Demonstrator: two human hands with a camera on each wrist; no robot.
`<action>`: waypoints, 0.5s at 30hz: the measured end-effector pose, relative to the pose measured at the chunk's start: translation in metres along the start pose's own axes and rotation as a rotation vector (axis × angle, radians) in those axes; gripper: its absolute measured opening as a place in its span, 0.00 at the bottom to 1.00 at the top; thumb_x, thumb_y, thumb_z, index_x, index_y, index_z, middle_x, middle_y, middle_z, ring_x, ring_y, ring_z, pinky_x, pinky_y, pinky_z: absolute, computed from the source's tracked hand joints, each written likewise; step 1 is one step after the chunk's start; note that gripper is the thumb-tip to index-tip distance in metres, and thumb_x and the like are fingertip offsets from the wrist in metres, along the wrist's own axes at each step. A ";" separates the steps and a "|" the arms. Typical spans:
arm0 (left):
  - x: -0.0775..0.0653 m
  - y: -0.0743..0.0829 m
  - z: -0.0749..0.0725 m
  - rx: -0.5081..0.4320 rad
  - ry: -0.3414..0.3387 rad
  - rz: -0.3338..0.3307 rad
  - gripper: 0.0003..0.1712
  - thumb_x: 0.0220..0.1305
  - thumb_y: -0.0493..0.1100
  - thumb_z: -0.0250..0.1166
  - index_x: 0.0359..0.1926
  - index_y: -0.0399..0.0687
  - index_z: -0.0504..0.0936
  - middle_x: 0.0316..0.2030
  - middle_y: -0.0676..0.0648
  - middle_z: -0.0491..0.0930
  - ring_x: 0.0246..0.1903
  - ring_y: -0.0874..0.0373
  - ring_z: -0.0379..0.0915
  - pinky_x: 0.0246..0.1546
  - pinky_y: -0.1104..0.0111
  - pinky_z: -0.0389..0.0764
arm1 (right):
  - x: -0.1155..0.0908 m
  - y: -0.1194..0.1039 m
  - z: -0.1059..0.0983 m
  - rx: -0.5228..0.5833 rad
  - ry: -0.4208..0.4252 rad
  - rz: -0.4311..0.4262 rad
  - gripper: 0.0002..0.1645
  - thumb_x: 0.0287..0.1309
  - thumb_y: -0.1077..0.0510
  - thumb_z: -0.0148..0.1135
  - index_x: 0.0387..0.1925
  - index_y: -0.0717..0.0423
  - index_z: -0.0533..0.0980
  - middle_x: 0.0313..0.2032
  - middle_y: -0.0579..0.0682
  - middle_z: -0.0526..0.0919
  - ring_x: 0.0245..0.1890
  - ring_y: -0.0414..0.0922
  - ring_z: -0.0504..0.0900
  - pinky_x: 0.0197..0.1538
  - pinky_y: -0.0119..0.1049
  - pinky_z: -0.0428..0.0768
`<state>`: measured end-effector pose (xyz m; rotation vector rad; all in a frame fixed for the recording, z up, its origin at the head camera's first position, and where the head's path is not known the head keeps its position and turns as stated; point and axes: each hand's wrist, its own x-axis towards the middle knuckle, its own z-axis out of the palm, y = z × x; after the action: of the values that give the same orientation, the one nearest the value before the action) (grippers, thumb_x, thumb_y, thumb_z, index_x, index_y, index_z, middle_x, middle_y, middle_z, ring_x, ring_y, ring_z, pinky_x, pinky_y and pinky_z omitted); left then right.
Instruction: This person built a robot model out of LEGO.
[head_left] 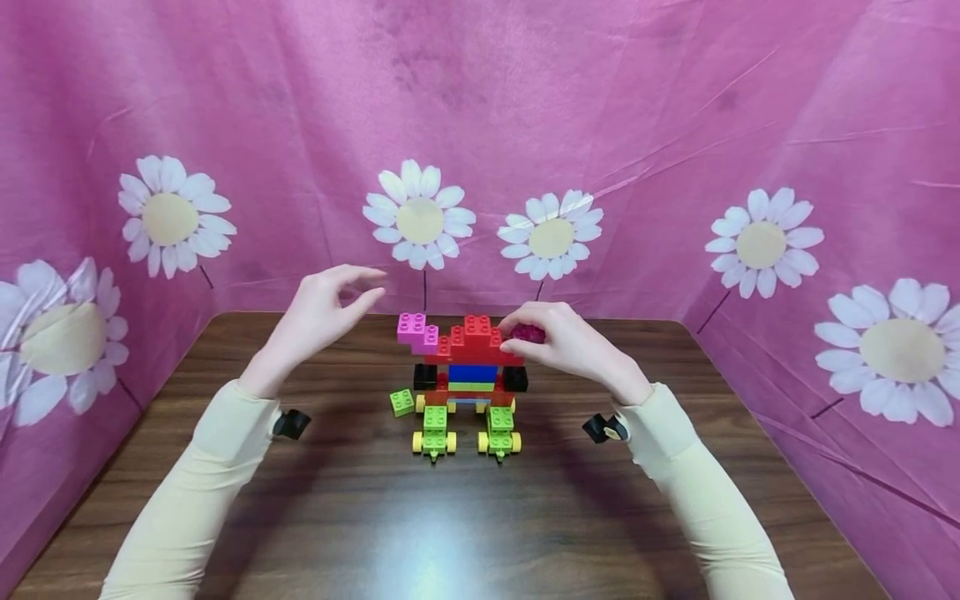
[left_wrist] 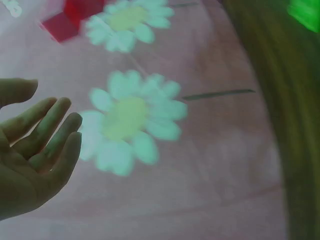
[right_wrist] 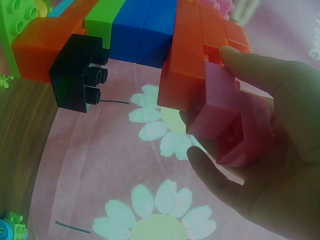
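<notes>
A toy built of building bricks [head_left: 471, 375] stands on the table, with red bricks [head_left: 476, 340] on top and blue bricks [right_wrist: 142, 30] in the middle. My right hand [head_left: 558, 333] grips stepped pink bricks [right_wrist: 220, 102] at the right end of the red row, its thumb lying across their top. From the left end of that row, more pink bricks [head_left: 417, 332] stick out. My left hand [head_left: 322, 302] hovers to the left of these, holding nothing, thumb and fingers spread apart; its bent fingers [left_wrist: 57, 135] show in the left wrist view.
A loose green brick [head_left: 402, 402] lies left of the toy on the wooden table [head_left: 337, 517]. Black bricks [head_left: 425, 377] jut from the toy's side, and green wheeled pieces [head_left: 435, 433] form its front. A pink cloth [head_left: 480, 100] with daisies hangs round the table.
</notes>
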<state>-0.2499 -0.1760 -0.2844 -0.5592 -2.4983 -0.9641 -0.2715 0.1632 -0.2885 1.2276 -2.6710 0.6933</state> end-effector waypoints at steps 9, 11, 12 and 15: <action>-0.027 -0.061 0.022 0.092 -0.122 -0.062 0.16 0.64 0.39 0.65 0.50 0.33 0.83 0.46 0.34 0.86 0.43 0.41 0.84 0.48 0.49 0.81 | 0.000 0.001 0.001 0.006 0.008 -0.011 0.14 0.58 0.52 0.71 0.44 0.51 0.84 0.40 0.45 0.88 0.33 0.37 0.80 0.38 0.31 0.80; -0.034 -0.068 0.034 0.083 -0.192 -0.059 0.17 0.62 0.38 0.67 0.49 0.31 0.82 0.45 0.33 0.86 0.43 0.41 0.84 0.48 0.49 0.82 | 0.000 0.001 0.001 0.005 0.008 -0.008 0.13 0.58 0.52 0.71 0.44 0.51 0.84 0.40 0.45 0.88 0.33 0.37 0.80 0.38 0.31 0.80; -0.037 -0.070 0.041 0.082 -0.232 -0.056 0.17 0.61 0.38 0.68 0.49 0.31 0.82 0.44 0.34 0.86 0.43 0.41 0.84 0.49 0.50 0.82 | 0.000 0.001 0.000 0.004 0.008 -0.007 0.13 0.58 0.52 0.71 0.44 0.51 0.84 0.40 0.44 0.88 0.33 0.37 0.80 0.38 0.31 0.80; -0.046 -0.073 0.058 0.093 -0.333 -0.041 0.19 0.59 0.40 0.71 0.48 0.31 0.82 0.43 0.35 0.86 0.44 0.42 0.83 0.49 0.50 0.82 | -0.001 0.000 0.000 0.002 0.008 -0.006 0.13 0.58 0.52 0.71 0.44 0.51 0.84 0.40 0.44 0.88 0.33 0.37 0.79 0.38 0.31 0.80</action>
<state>-0.2604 -0.1954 -0.3853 -0.6897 -2.8415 -0.8196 -0.2709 0.1639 -0.2886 1.2296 -2.6598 0.6993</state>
